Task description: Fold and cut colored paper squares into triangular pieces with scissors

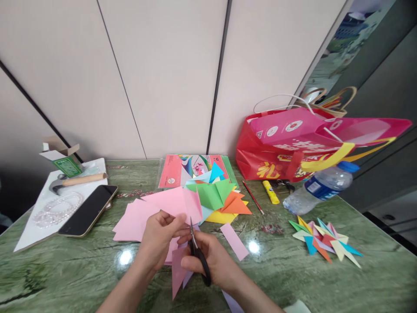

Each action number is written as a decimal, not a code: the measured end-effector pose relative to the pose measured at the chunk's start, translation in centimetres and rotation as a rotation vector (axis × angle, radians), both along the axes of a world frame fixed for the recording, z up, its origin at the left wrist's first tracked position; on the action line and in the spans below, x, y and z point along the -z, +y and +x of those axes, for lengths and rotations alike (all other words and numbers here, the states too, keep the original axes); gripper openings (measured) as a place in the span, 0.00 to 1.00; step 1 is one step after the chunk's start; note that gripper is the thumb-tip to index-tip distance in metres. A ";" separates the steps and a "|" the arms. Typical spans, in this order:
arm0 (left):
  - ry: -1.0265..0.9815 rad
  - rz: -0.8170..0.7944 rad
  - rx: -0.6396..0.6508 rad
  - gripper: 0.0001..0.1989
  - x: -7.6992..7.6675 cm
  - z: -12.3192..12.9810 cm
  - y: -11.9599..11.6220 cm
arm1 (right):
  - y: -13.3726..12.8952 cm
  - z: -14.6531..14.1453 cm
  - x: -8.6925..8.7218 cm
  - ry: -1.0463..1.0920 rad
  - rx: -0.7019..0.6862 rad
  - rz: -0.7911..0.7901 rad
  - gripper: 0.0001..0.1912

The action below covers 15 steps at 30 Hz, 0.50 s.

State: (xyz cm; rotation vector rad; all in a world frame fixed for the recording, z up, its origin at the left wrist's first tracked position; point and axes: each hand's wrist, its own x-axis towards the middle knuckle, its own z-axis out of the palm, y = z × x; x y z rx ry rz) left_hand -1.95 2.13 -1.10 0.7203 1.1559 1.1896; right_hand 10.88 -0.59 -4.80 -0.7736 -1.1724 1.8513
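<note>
My left hand (160,232) pinches the near edge of a folded pink sheet of paper (176,201), lifted above other pink sheets (130,221). Black-handled scissors (202,261) are gripped in my right hand (216,260), their blades pointing away from me at the pink paper's edge. Whether the blades are cutting into the paper I cannot tell. Below my hands lie pink and lilac pieces (177,271). A cut pink strip (234,241) rests to the right. Behind the held sheet is a pile of coloured paper, with a folded green piece (211,194) on top.
Folded paper stars (321,239) lie at right, near a plastic bottle (321,189) and a red bag (270,150). A glue stick (271,192) and red pencil (253,198) lie behind. At left are a phone (89,211), a hammer (80,179) and a small box (65,163).
</note>
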 end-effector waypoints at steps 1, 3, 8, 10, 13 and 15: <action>-0.001 0.001 0.004 0.13 0.0 0.0 0.0 | 0.0 0.0 0.1 -0.006 0.001 0.002 0.26; -0.004 -0.005 0.005 0.13 0.0 0.0 0.0 | 0.0 0.0 0.1 -0.009 -0.002 0.004 0.26; -0.028 -0.017 -0.003 0.14 -0.1 0.0 0.0 | 0.0 0.1 0.0 -0.002 -0.012 -0.006 0.26; -0.029 -0.019 0.006 0.14 -0.1 0.0 0.0 | 0.0 0.1 -0.2 -0.004 -0.014 -0.002 0.25; -0.018 -0.029 0.006 0.15 -0.1 -0.1 0.0 | 0.0 0.1 -0.3 -0.005 -0.015 0.006 0.25; -0.011 -0.031 0.004 0.15 -0.2 0.0 0.0 | 0.0 0.1 -0.3 -0.003 -0.017 0.001 0.25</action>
